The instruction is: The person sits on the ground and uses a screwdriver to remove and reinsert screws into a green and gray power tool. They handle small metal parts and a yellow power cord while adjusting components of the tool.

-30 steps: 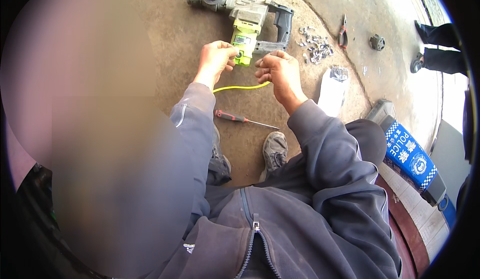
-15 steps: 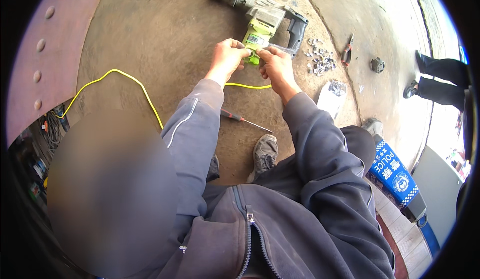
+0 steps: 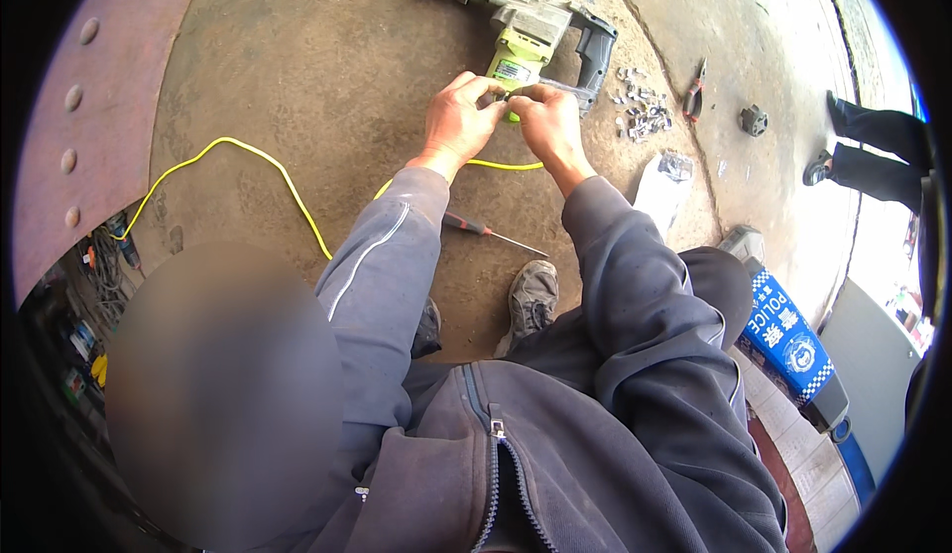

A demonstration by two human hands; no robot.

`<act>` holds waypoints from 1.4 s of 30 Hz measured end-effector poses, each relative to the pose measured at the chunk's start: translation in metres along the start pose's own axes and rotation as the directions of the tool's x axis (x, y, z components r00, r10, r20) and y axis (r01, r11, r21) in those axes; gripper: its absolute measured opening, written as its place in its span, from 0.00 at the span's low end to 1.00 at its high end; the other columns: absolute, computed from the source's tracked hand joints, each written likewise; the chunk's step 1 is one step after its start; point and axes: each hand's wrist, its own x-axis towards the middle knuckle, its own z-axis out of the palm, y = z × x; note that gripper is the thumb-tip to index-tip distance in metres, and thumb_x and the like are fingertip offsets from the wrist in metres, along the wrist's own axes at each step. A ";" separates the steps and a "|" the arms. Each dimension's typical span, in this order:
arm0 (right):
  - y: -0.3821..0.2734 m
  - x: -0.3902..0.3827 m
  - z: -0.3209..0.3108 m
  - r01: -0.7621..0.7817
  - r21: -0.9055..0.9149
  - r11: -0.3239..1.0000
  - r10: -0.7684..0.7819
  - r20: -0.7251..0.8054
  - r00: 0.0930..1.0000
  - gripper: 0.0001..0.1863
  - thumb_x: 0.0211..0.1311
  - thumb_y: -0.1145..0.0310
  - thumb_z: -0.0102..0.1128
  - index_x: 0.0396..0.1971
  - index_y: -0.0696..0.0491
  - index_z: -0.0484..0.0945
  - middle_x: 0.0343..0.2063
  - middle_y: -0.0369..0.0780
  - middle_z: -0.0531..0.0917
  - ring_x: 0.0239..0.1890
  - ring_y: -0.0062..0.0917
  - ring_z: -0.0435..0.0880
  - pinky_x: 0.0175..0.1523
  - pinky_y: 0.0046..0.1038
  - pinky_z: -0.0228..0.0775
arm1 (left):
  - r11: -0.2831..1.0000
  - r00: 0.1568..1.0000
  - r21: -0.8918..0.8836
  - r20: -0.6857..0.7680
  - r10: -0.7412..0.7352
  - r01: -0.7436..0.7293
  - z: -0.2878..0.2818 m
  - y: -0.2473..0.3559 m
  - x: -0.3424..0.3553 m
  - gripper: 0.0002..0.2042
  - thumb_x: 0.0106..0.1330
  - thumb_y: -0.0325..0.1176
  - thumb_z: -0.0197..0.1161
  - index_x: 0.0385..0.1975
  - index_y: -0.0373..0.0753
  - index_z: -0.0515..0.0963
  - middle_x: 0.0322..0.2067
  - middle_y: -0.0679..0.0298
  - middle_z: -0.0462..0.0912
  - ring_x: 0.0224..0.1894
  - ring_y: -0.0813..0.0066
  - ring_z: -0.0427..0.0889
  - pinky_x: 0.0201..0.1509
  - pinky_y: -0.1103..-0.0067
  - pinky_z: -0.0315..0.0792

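Note:
A green and grey rotary hammer drill (image 3: 520, 45) lies on the concrete floor, its dark D-shaped handle to the right and its chuck pointing to the upper left. At the near end of its green housing my left hand (image 3: 464, 119) and my right hand (image 3: 549, 122) meet. Both have thumb and fingers pinched together, nearly touching each other. Whatever is between the fingertips is too small and covered to name. A yellow cord (image 3: 506, 165) runs along the floor beneath my hands. Nearer to me lies a screwdriver (image 3: 493, 236) with a red and black handle.
Right of the drill lie several small metal pieces (image 3: 643, 107), pliers (image 3: 696, 92), a dark round part (image 3: 754, 120) and a white packet (image 3: 663, 190). A person's legs (image 3: 878, 161) stand at the far right. A blue and white panel (image 3: 788, 335) is at lower right; a large blurred shape (image 3: 228, 384) covers the lower left.
My fingers have drawn closer together at the drill's end, the left hand shifting slightly right. The whole view has shifted a little; the drill appears to lie as before.

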 end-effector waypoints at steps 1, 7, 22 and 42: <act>0.001 0.000 0.001 0.002 0.033 0.999 -0.001 -0.008 1.000 0.15 0.63 0.72 0.66 0.45 0.65 0.91 0.37 0.50 0.94 0.40 0.29 0.93 0.52 0.32 0.83 | 1.000 1.000 0.011 -0.009 0.007 -0.006 0.001 -0.001 0.000 0.13 0.61 0.34 0.81 0.45 0.46 0.90 0.40 0.64 0.88 0.37 0.63 0.88 0.43 0.68 0.82; 0.003 0.002 -0.003 -0.010 0.020 1.000 0.010 -0.009 1.000 0.15 0.63 0.73 0.66 0.45 0.65 0.91 0.37 0.48 0.94 0.40 0.27 0.93 0.51 0.31 0.83 | 0.996 0.998 0.070 -0.038 0.052 -0.049 0.008 -0.005 0.001 0.11 0.62 0.36 0.80 0.42 0.47 0.89 0.41 0.65 0.89 0.42 0.57 0.90 0.45 0.63 0.83; 0.005 0.001 -0.003 -0.076 0.072 0.995 0.071 0.065 0.995 0.16 0.63 0.71 0.68 0.45 0.66 0.91 0.36 0.47 0.94 0.40 0.25 0.91 0.51 0.31 0.82 | 0.993 0.993 -0.015 -0.032 0.113 -0.114 0.004 -0.010 0.000 0.10 0.63 0.33 0.77 0.44 0.44 0.88 0.43 0.62 0.90 0.45 0.54 0.90 0.48 0.64 0.83; 0.006 0.005 0.000 0.085 -0.138 0.987 -0.071 0.101 0.992 0.16 0.69 0.67 0.64 0.45 0.66 0.89 0.35 0.54 0.93 0.39 0.35 0.94 0.49 0.37 0.83 | 0.994 0.996 -0.073 -0.033 0.081 -0.083 0.004 -0.016 -0.001 0.09 0.63 0.30 0.76 0.42 0.42 0.90 0.41 0.61 0.90 0.43 0.55 0.90 0.47 0.65 0.83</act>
